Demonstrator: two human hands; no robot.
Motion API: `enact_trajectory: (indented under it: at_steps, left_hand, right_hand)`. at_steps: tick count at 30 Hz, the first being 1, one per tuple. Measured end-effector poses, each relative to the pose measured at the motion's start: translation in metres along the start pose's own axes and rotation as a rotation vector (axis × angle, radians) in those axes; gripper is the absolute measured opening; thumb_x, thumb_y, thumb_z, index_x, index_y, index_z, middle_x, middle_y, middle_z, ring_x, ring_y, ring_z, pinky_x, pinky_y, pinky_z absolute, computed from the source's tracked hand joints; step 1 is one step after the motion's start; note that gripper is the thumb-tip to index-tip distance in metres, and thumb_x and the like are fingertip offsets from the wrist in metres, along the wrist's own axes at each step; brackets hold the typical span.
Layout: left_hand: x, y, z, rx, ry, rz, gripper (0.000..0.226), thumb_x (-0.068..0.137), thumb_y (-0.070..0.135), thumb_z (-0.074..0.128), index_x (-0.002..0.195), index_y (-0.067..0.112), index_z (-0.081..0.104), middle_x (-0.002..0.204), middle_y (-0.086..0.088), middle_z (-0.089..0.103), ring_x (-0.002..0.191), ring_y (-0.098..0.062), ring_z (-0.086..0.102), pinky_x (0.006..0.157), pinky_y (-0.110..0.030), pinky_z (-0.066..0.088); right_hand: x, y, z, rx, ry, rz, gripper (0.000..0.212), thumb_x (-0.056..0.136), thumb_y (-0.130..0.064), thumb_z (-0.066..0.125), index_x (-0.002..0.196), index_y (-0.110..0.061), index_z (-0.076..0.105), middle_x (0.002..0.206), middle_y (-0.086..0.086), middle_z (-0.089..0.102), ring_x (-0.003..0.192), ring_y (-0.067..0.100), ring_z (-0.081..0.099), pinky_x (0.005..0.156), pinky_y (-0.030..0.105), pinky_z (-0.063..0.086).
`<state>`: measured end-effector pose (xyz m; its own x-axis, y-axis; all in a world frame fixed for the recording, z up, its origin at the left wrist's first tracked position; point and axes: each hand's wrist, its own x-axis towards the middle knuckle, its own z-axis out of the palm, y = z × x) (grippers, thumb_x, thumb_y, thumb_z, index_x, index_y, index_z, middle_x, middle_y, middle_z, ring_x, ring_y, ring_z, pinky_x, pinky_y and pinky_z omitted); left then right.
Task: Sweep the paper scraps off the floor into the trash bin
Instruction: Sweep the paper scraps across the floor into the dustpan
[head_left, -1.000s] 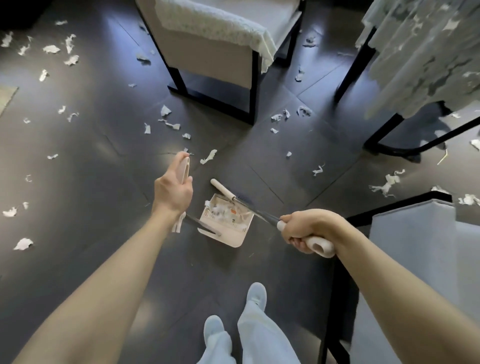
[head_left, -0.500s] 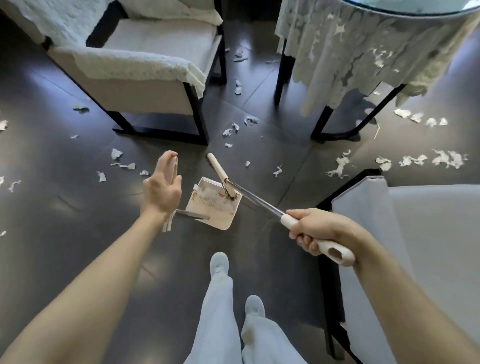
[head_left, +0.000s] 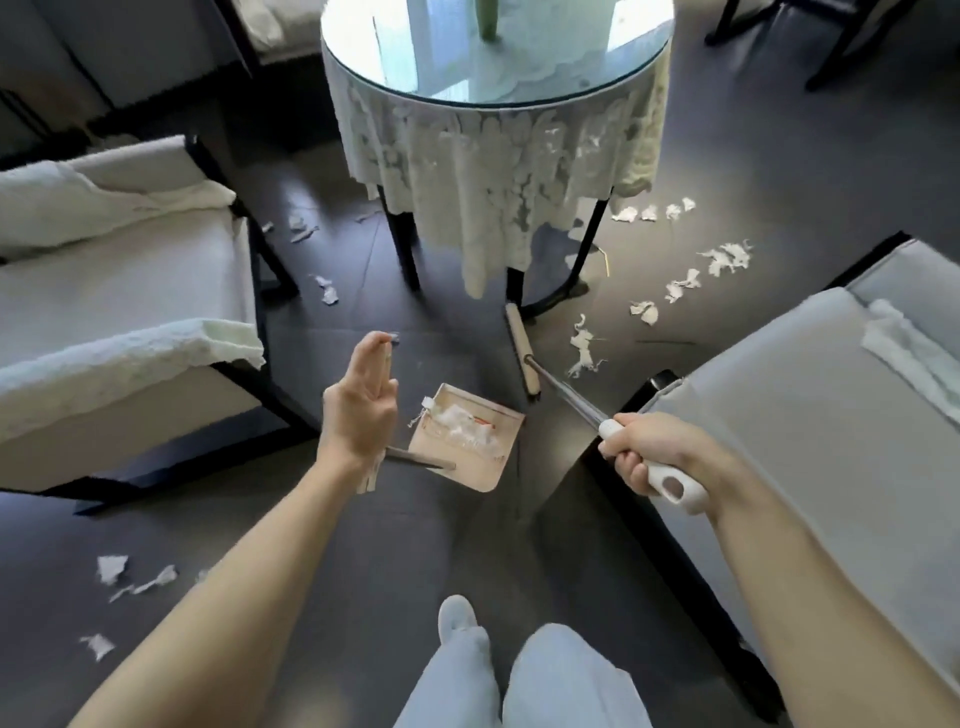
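Broom (head_left: 522, 358) in right hand's (head_left: 655, 451) closed grip, head down on dark floor (head_left: 332, 525) beside table leg (head_left: 515, 286); dustpan (head_left: 470, 472) carrying paper scraps (head_left: 460, 427), long handle held by left hand (head_left: 358, 410), fingers nearly straight.

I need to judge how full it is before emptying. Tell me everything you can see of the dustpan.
The dustpan is a cream, plastic-looking tray with low walls, tilted, over the dark floor; contact unclear. White paper scraps lie crumpled in its upper half; the lower half is bare. A thin dark rod joins it to a pale upright handle, which the left hand holds, fingers straight along it. The broom head lies beyond, apart.
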<state>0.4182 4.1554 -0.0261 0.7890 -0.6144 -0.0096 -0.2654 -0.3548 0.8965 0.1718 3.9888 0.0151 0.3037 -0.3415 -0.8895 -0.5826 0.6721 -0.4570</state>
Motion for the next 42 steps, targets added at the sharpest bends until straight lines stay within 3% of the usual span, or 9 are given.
enact_trajectory:
  at_steps: [4, 10, 15, 20, 26, 33, 37, 40, 42]
  left_hand:
    - [0.058, 0.022, 0.038, 0.038, -0.097, 0.041, 0.051, 0.088, -0.002, 0.055, 0.126, 0.032, 0.051, 0.114, 0.018, 0.06, 0.096, 0.018, 0.053, 0.083, -0.001, 0.036]
    - [0.144, 0.058, 0.117, 0.031, -0.253, 0.122, 0.053, 0.088, -0.003, 0.055, 0.127, 0.033, 0.051, 0.115, 0.017, 0.057, 0.096, 0.022, 0.046, 0.076, 0.007, 0.031]
    - [0.221, 0.099, 0.195, 0.136, -0.328, 0.199, 0.052, 0.088, 0.003, 0.057, 0.129, 0.034, 0.049, 0.105, 0.006, 0.061, 0.087, -0.009, 0.056, 0.075, -0.009, 0.039]
    - [0.284, 0.149, 0.274, 0.164, -0.405, 0.245, 0.055, 0.088, 0.001, 0.054, 0.133, 0.031, 0.047, 0.112, 0.008, 0.057, 0.096, -0.011, 0.056, 0.08, -0.016, 0.041]
    - [0.337, 0.187, 0.359, 0.183, -0.495, 0.307, 0.056, 0.088, -0.001, 0.053, 0.129, 0.037, 0.045, 0.102, 0.011, 0.056, 0.087, -0.011, 0.055, 0.074, -0.021, 0.04]
    - [0.4, 0.2, 0.451, 0.243, -0.669, 0.284, 0.059, 0.09, 0.001, 0.049, 0.13, 0.043, 0.038, 0.106, 0.013, 0.056, 0.071, 0.006, 0.052, 0.067, -0.019, 0.04]
    - [0.422, 0.203, 0.496, 0.244, -0.763, 0.259, 0.057, 0.09, 0.002, 0.047, 0.132, 0.039, 0.04, 0.118, 0.005, 0.061, 0.076, -0.007, 0.061, 0.065, -0.023, 0.048]
    - [0.436, 0.214, 0.524, 0.258, -0.775, 0.259, 0.056, 0.092, 0.002, 0.048, 0.137, 0.035, 0.04, 0.11, 0.01, 0.057, 0.067, 0.004, 0.058, 0.058, -0.012, 0.045]
    - [0.446, 0.225, 0.543, 0.236, -0.769, 0.253, 0.056, 0.091, 0.0, 0.048, 0.136, 0.033, 0.041, 0.116, 0.004, 0.06, 0.067, -0.005, 0.061, 0.059, -0.018, 0.051]
  right_hand:
    - [0.015, -0.031, -0.021, 0.145, 0.097, -0.021, 0.031, 0.095, 0.002, 0.045, 0.115, -0.021, 0.042, 0.044, 0.0, 0.042, 0.029, 0.004, 0.038, 0.029, 0.012, 0.031]
    - [0.055, -0.087, -0.085, 0.248, 0.203, -0.024, 0.019, 0.093, 0.002, 0.047, 0.103, -0.014, 0.046, 0.049, 0.003, 0.045, 0.03, 0.004, 0.039, 0.029, 0.014, 0.03]
    - [0.094, -0.154, -0.144, 0.326, 0.236, -0.021, 0.021, 0.094, 0.002, 0.045, 0.087, -0.018, 0.047, 0.039, 0.0, 0.042, 0.029, 0.004, 0.036, 0.029, 0.013, 0.029]
    - [0.114, -0.213, -0.206, 0.358, 0.264, 0.011, 0.016, 0.095, 0.0, 0.046, 0.09, -0.015, 0.048, 0.04, -0.001, 0.041, 0.028, 0.004, 0.034, 0.028, 0.011, 0.029]
    - [0.133, -0.265, -0.265, 0.322, 0.335, 0.012, 0.02, 0.094, -0.001, 0.049, 0.087, -0.02, 0.048, 0.052, 0.001, 0.046, 0.035, 0.006, 0.039, 0.031, 0.015, 0.031]
    - [0.174, -0.326, -0.316, 0.364, 0.415, 0.029, 0.027, 0.095, -0.001, 0.049, 0.114, -0.019, 0.052, 0.065, 0.006, 0.046, 0.046, 0.008, 0.039, 0.034, 0.014, 0.034]
    - [0.198, -0.352, -0.348, 0.397, 0.448, 0.014, 0.041, 0.094, -0.001, 0.049, 0.132, -0.018, 0.046, 0.069, 0.006, 0.047, 0.049, 0.008, 0.04, 0.036, 0.014, 0.034]
    - [0.212, -0.367, -0.372, 0.379, 0.472, 0.015, 0.04, 0.094, -0.001, 0.05, 0.132, -0.012, 0.045, 0.071, 0.007, 0.048, 0.049, 0.009, 0.041, 0.038, 0.016, 0.033]
    - [0.222, -0.378, -0.392, 0.377, 0.487, 0.023, 0.039, 0.093, -0.001, 0.051, 0.131, -0.012, 0.046, 0.07, 0.007, 0.048, 0.048, 0.01, 0.041, 0.037, 0.016, 0.033]
